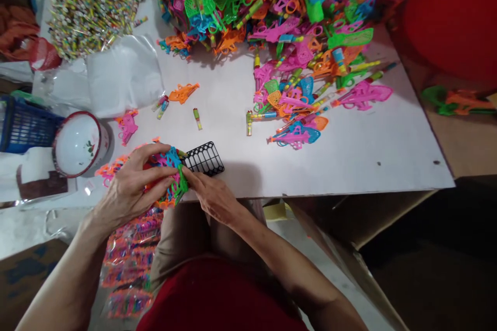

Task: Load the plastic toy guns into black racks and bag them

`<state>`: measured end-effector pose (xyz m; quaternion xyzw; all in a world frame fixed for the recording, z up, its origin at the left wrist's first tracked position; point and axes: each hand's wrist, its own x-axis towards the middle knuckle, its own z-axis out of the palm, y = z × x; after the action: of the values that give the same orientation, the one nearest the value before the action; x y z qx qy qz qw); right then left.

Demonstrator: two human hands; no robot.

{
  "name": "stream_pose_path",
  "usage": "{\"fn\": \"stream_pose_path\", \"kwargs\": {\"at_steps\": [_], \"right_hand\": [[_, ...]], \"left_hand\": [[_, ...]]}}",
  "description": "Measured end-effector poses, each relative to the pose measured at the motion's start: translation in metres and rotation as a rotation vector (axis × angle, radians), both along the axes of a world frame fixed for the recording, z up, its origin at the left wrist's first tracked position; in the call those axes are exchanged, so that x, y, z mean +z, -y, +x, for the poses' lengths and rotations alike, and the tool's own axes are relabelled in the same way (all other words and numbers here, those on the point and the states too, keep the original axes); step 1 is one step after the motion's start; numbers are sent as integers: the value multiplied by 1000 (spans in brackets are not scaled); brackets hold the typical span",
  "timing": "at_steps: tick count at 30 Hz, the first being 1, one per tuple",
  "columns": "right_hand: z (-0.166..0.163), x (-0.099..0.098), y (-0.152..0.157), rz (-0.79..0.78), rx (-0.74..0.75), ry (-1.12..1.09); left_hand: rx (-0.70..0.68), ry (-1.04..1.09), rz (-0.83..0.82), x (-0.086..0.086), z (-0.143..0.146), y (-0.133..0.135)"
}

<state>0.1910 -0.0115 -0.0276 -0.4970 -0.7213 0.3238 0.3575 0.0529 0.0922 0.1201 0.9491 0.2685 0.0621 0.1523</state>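
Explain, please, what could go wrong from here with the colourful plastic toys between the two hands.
The bundle of plastic toys, held between the left hand and the right hand, is at the near edge of the white table; if the grip loosens, pieces might drop off.

The black wire rack sits close beside the right hand, so a quick movement could knock it.

The big toy pile is loosely heaped, so pieces might slide down.
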Motion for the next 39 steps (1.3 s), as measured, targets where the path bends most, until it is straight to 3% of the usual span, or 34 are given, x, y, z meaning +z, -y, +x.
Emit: {"fn": "stream_pose_path", "kwargs": {"at_steps": [4,8,12,16,19,23,27,29,35,39], "right_hand": [[7,-1,3,28,-13,-147],[51,14,-18,13,46,-169],[83,48,-89,-5,-136,127],[60,65,-171,-39,-228,436],[42,64,-200,-84,-217,614],[75,61,-186,30,-153,680],[152,71,-162,-83,-405,898],[182,73,-160,-127,-448,1024],[207,68,-189,-125,-201,1192],[215,74,-193,39,-145,1119]], "left_hand": [[-49,50,20,-3,-2,0],[-34,98,55,-9,-4,0],[-25,92,81,-13,-6,0],[-45,108,110,-14,-6,0],[-68,151,141,-18,-7,-2],[-87,221,140,-27,-10,-4],[-94,248,116,-31,-12,-5],[-102,244,130,-30,-13,-6],[-114,137,97,-22,-15,-7],[-80,86,36,-16,-15,-5]]}}
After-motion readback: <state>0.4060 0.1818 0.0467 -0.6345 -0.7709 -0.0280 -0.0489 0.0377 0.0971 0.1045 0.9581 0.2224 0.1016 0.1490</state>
